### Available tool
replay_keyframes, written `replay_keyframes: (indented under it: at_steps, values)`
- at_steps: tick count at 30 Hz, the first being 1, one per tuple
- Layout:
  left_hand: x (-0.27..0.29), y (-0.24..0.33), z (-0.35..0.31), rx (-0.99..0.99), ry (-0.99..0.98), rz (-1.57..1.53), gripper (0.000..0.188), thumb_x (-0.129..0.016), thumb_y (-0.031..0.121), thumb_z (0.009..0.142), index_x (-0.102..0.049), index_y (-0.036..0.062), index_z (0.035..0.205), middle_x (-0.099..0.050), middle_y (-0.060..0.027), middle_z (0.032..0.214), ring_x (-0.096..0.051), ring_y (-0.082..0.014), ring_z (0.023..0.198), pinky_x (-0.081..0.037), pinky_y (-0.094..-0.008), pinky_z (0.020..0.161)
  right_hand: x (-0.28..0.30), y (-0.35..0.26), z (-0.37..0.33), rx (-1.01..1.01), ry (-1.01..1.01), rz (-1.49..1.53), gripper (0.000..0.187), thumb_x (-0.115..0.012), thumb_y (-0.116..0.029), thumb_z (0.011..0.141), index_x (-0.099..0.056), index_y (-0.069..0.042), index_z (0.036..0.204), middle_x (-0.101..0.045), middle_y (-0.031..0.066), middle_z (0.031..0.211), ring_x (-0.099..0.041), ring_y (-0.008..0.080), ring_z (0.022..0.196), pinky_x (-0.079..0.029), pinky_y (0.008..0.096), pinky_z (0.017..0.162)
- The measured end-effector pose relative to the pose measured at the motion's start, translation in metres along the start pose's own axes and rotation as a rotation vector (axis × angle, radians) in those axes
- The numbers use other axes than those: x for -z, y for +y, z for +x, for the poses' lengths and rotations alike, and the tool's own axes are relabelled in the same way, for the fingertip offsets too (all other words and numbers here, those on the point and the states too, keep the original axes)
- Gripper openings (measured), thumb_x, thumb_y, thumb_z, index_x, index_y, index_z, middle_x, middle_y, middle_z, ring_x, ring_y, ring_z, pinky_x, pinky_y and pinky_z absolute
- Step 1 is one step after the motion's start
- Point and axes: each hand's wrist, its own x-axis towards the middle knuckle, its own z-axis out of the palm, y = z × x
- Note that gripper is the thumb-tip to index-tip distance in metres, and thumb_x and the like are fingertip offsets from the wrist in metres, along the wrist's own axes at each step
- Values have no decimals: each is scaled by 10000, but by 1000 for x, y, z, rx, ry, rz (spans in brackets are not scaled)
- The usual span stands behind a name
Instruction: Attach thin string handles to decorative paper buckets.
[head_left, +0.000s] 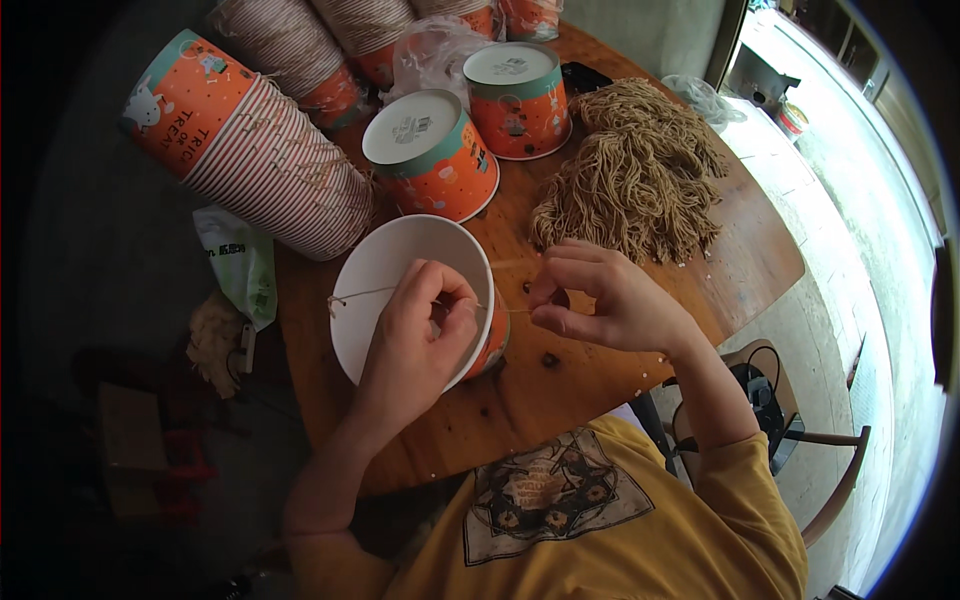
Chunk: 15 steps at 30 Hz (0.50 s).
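A large paper bucket, white inside and orange outside, stands in front of me with its opening tilted up toward me. A thin tan string is knotted at the bucket's left rim and runs across the opening. Over the right part of that opening, my left hand is closed in a pinch on the string. My right hand, just right of the bucket above the table, pinches the string between thumb and fingers. A short stretch of string shows between the hands; the exact fingertip grip is partly hidden.
Two upturned orange buckets stand behind. Nested stacks of buckets with strings lie at the back left, near a clear plastic bag. A heap of tan strings covers the wooden table's right part. A chair stands at right.
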Motion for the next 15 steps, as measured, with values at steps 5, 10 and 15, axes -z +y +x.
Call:
replay_keyframes:
  at_steps: [5, 10, 15]
  values:
    - [-2, -3, 8, 172, -51, -449, 27, -480, 61, 900, -500, 48, 887, -593, -51, 966, -499, -69, 783, -439, -250, 739, 5, 1, 9, 186, -109, -155, 108, -656, -174, 831, -601, -82, 827, -550, 21, 698, -564, 192, 727, -353, 409, 985]
    - [-3, -4, 15, 311, -108, -747, 45, -478, 108, 924, -501, 74, 907, -617, -49, 912, -512, -76, 749, -413, -235, 703, 14, -7, 15, 168, -178, -128, 121, -699, -137, 801, -606, -61, 787, -536, 16, 680, -570, 207, 762, -342, 429, 1031]
    - [-18, -2, 19, 265, -161, -687, 113, -527, 172, 963, -509, 62, 980, -531, 6, 763, -471, -52, 668, -403, -192, 616, 20, -7, 29, 98, -216, 45, 154, -710, -153, 801, -608, -39, 780, -563, 26, 717, -562, 212, 722, -394, 381, 924]
